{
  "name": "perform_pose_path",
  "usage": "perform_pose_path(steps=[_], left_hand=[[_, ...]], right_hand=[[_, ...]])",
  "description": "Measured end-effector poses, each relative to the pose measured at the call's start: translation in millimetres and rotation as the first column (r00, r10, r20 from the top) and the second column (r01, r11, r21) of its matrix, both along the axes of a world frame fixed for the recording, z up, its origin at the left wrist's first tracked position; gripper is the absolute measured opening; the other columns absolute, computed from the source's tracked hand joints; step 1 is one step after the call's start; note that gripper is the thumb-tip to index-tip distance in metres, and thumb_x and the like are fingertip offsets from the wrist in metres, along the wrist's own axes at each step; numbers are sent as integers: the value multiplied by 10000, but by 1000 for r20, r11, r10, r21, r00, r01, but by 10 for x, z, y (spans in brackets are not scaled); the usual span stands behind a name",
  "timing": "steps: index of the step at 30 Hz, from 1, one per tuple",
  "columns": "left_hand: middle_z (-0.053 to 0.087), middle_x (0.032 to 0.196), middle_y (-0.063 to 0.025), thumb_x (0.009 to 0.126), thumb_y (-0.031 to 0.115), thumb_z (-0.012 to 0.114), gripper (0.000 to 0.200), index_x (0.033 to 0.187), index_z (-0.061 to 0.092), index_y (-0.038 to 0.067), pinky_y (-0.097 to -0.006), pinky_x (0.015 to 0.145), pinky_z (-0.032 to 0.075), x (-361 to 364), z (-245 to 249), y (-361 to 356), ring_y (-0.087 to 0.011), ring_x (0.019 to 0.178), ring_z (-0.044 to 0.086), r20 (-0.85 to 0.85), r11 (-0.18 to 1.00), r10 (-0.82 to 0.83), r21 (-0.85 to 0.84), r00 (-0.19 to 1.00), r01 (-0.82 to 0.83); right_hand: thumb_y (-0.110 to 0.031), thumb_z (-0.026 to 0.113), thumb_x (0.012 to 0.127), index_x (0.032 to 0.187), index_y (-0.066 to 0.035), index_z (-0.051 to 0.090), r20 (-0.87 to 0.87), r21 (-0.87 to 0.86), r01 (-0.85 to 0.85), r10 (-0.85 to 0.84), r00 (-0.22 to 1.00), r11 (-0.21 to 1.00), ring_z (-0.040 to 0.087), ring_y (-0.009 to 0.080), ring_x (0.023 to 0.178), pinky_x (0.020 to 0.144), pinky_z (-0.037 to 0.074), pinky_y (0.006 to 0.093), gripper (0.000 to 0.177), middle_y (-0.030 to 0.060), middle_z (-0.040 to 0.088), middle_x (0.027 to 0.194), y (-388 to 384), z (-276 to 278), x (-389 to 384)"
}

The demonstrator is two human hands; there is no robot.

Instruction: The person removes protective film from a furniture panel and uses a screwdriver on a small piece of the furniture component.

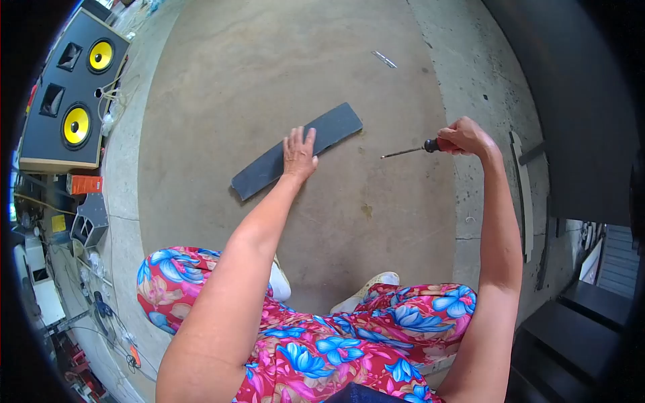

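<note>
A long dark grey board [334, 126] lies slantwise on the brown floor sheet. My left hand [299, 154] rests on the middle of it, fingers apart and pointing away from me. To the right, my right hand [465, 138] is closed round the red and black handle of a screwdriver [411, 152]. The screwdriver's shaft points left toward the board, and its tip touches nothing that I can make out. The hand's fingers wrap the handle and hide part of it.
A small metal tool [385, 60] lies farther off on the sheet. Speakers with yellow cones [76, 125], an orange box [84, 185] and cables line the left side. Dark panels [578, 107] and a pale strip [522, 195] are at the right.
</note>
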State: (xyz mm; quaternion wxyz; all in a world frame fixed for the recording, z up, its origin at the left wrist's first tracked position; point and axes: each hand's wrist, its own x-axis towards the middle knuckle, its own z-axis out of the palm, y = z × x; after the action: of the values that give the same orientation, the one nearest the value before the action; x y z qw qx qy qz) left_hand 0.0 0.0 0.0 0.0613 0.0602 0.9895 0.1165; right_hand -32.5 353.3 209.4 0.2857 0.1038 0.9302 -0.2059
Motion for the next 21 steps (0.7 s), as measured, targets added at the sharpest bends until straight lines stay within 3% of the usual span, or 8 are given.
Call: perform_pose_path(steps=[2,5,8,14,17,21], left_hand=[[443,1302,-137,685,203,698,575,1225,520,118,-439,1024,322,-42,-23,167,-285,1237,389,-160,962,-168,189,973,197],[556,1148,-141,698,163,648,481,1168,564,102,-405,947,408,-69,-43,592,-279,1103,512,51,865,-172,486,984,126],[598,1097,-141,710,147,616,487,1191,553,105,-373,891,457,-47,-126,953,-274,1023,573,128,751,-160,660,979,37],[673,938,-124,706,151,621,328,1020,655,62,-326,800,500,-13,-79,1091,-221,875,646,236,674,-231,739,944,-20],[685,832,-109,711,145,620,219,892,691,46,-316,762,508,40,-92,1095,-215,813,656,221,687,-194,726,956,-29],[685,804,-94,726,138,625,180,864,698,47,-295,728,511,76,-79,1067,-183,770,658,301,734,-158,673,940,-92]], right_hand=[[-320,567,782,621,-52,639,12,-46,55,-55,998,997,535,117,485,458,425,263,320,28,577,560,-66,94,35],[-323,590,816,657,-53,633,13,-8,46,-46,999,999,498,97,470,415,376,244,316,22,564,555,-54,69,39],[-315,566,795,652,-40,644,22,-29,52,-51,998,998,539,106,496,460,426,255,320,27,581,573,-54,133,94],[-354,571,832,747,-48,677,-9,-100,38,-39,999,994,521,98,489,422,390,243,335,31,578,577,-16,123,182],[-353,579,830,743,-44,674,-6,-98,56,-57,998,994,524,100,483,420,395,242,335,35,577,574,-22,166,223],[-355,583,828,736,-40,671,6,-78,79,-79,997,994,522,101,474,415,396,245,340,39,572,565,8,166,244]])
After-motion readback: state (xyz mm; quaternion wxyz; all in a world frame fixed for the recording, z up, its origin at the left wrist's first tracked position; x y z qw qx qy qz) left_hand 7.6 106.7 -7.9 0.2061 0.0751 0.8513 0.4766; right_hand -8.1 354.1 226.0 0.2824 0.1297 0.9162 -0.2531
